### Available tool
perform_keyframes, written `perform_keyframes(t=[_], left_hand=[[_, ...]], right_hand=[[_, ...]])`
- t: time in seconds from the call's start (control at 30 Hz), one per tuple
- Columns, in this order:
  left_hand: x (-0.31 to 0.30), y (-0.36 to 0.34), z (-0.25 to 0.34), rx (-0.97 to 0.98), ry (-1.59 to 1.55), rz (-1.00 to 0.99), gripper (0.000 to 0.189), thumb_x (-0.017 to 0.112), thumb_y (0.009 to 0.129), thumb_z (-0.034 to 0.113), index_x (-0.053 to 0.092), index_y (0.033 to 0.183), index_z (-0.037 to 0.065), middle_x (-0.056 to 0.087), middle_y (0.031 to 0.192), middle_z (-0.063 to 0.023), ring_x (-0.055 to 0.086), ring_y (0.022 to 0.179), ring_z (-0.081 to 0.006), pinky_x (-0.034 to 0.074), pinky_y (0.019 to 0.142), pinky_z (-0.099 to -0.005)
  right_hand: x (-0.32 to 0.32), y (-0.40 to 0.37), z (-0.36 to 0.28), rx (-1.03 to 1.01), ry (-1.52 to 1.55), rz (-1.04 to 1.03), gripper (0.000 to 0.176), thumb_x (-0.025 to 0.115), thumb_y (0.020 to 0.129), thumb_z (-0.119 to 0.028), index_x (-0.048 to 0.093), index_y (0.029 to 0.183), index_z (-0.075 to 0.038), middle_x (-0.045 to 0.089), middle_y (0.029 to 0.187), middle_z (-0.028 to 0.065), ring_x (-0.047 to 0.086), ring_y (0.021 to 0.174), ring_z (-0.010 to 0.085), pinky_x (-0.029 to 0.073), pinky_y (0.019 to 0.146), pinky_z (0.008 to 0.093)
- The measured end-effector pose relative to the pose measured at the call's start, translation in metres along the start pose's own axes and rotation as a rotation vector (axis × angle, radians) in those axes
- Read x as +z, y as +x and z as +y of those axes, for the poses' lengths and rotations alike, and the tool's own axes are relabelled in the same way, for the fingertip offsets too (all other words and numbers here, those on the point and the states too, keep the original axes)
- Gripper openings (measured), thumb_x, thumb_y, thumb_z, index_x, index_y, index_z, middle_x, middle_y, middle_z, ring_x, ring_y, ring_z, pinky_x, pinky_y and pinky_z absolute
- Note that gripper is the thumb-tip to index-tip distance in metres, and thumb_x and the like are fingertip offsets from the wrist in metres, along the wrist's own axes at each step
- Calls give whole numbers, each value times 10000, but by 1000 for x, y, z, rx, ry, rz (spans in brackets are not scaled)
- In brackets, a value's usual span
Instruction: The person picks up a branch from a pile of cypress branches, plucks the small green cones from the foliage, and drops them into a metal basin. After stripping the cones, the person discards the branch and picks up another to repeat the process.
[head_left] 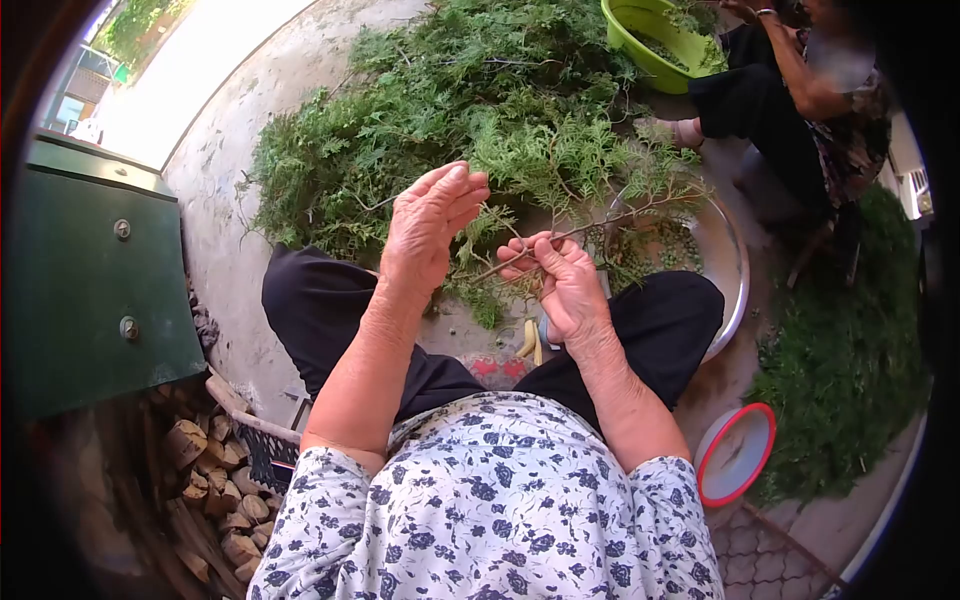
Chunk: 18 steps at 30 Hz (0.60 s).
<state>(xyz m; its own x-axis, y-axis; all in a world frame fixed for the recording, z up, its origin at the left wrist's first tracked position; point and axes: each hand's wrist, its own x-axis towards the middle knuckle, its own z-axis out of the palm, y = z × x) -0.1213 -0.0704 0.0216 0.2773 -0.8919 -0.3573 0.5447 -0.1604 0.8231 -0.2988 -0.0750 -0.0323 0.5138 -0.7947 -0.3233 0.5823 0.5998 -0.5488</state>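
My right hand [562, 280] pinches the brown stem of a leafy green branch [640, 208], which stretches up and to the right from the fingers. My left hand [432, 222] is raised beside it, fingers extended and a little curved, near the branch's leaves; whether it touches any small piece is hard to tell. Beyond both hands lies a large pile of green sprigs [400, 130]. Under the branch, at the right, a wide metal basin [742, 262] holds small green bits, partly hidden by leaves and my knee.
A co-worker [780, 110] sits at the upper right by a lime-green tub [655, 62]. More greenery [850, 350] lies at the right, near a red-rimmed bowl [735, 455]. On the left are a green metal box [90, 290] and chopped firewood [225, 480].
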Motion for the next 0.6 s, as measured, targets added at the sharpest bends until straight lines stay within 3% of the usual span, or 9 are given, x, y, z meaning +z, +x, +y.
perform_keyframes(t=[0.13, 0.23, 0.37, 0.43, 0.5, 0.6], left_hand=[[-39, -7, -7, 69, -53, 100, 241, 565, 889, 194, 571, 1028, -3, 642, 881, -107, 638, 794, -176, 519, 732, -297], [-55, -17, -25, -37, -25, 156, 168, 557, 895, 186, 594, 881, 23, 625, 725, -51, 606, 616, -119, 515, 587, -247], [-61, -27, -65, -261, 10, 105, 133, 560, 891, 171, 585, 908, 41, 631, 740, -44, 606, 608, -117, 511, 574, -241], [-56, -31, -79, -411, -71, 51, 118, 567, 861, 81, 546, 972, 48, 650, 838, -73, 622, 699, -157, 524, 681, -298], [-50, -33, -87, -404, -188, -48, 222, 560, 840, 60, 533, 1058, 32, 638, 948, -121, 623, 774, -159, 505, 685, -275], [-49, -26, -81, -337, -186, -41, 372, 596, 814, 138, 493, 1156, 34, 586, 1098, -123, 571, 959, -177, 461, 812, -312]], right_hand=[[-13, 8, -14, -52, -2, -54, 134, 527, 897, -165, 551, 927, -38, 616, 974, 159, 617, 919, 268, 531, 754, 375], [-21, 12, -17, -69, 23, -97, 133, 529, 894, -166, 574, 928, -45, 618, 974, 147, 618, 903, 250, 529, 753, 351], [-26, 9, -13, -68, 103, -38, 124, 521, 897, -168, 569, 924, -57, 625, 952, 133, 623, 884, 247, 529, 739, 361], [-28, 7, -9, -53, 199, -33, 120, 523, 894, -161, 571, 930, -57, 623, 959, 133, 623, 891, 240, 535, 727, 348], [-30, 6, -6, -46, 209, -40, 123, 520, 896, -156, 568, 943, -53, 621, 963, 131, 626, 883, 234, 543, 706, 336], [-36, 5, -1, -32, 255, -58, 137, 517, 900, -164, 557, 959, -47, 621, 954, 126, 633, 859, 226, 550, 676, 324]])
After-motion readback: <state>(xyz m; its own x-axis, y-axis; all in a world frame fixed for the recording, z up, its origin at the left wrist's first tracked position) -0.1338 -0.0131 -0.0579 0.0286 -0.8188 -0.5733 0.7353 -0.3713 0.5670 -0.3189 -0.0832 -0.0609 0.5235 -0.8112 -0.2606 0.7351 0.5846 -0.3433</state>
